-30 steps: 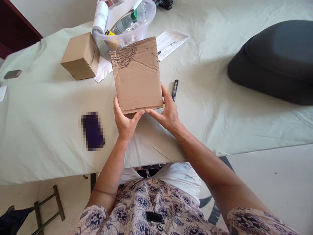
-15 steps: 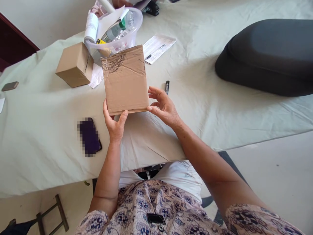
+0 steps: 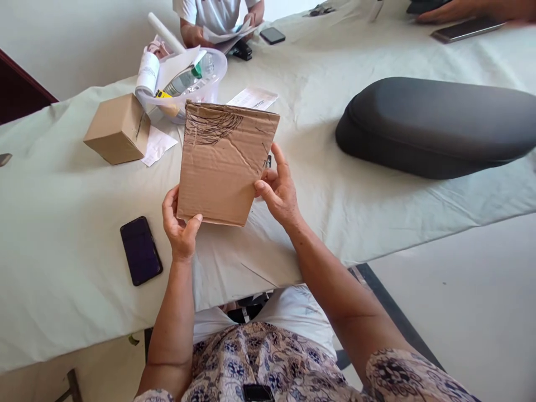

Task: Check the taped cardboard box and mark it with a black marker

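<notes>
A flat brown cardboard piece (image 3: 224, 173) is held up, tilted, over the cloth-covered table, with black pen scribbles near its top edge. My left hand (image 3: 180, 226) grips its lower left corner, thumb in front and fingers partly hidden behind. At the right edge, my right hand (image 3: 280, 192) has its thumb against the front and its fingers along the side and behind. A black marker (image 3: 268, 161) lies just beyond my right fingers, mostly covered. Left of my left hand lies a dark phone (image 3: 141, 250).
A closed cardboard box (image 3: 115, 129) stands at the left beside a paper slip (image 3: 159, 146). Behind it, a plastic basin (image 3: 220, 75) holds bottles and papers. A large black padded object (image 3: 422, 128) occupies the right. One person (image 3: 213, 17) holds papers across the table; another person's hand (image 3: 456, 11) is at upper right.
The view has shifted, showing more of the far side. The cardboard piece has turned slightly, its right edge swinging, and my right hand has closed in on that edge.
</notes>
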Motion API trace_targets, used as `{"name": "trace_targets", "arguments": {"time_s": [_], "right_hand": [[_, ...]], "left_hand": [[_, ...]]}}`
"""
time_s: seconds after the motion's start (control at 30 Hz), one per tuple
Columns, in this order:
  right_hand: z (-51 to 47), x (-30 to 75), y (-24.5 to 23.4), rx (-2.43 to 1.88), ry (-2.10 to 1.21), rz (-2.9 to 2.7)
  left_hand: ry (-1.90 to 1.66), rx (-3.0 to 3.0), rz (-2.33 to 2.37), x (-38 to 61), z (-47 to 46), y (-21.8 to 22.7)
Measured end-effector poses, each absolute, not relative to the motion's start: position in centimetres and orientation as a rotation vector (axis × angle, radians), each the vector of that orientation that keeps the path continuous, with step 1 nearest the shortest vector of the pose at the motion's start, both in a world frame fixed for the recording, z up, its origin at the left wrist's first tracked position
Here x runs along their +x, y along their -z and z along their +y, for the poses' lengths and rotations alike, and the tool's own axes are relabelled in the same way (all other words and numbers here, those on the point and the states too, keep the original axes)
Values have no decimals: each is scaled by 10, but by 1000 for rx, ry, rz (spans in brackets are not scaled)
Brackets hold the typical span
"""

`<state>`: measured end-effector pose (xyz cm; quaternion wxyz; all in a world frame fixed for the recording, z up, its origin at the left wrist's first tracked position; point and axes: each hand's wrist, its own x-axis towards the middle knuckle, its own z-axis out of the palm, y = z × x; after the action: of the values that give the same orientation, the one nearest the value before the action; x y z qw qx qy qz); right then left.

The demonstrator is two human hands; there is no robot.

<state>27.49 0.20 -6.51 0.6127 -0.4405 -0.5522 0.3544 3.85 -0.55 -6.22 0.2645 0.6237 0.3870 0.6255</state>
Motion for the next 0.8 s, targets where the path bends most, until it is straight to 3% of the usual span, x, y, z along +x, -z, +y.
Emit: {"name": "trace_targets", "arguments": {"time_s": [0.33, 0.63, 0.8], "right_hand": [[-2, 256, 63, -943, -1227, -1223], [-6, 245, 68, -1061, -1313, -1215], [-5, 244, 71, -1109, -1199, -1214]], "left_hand": [[-1888, 1747, 1162, 26, 11, 60], [-1407, 1839, 1361, 42, 1, 70], [-1442, 1958, 1600, 48, -6, 65]]}}
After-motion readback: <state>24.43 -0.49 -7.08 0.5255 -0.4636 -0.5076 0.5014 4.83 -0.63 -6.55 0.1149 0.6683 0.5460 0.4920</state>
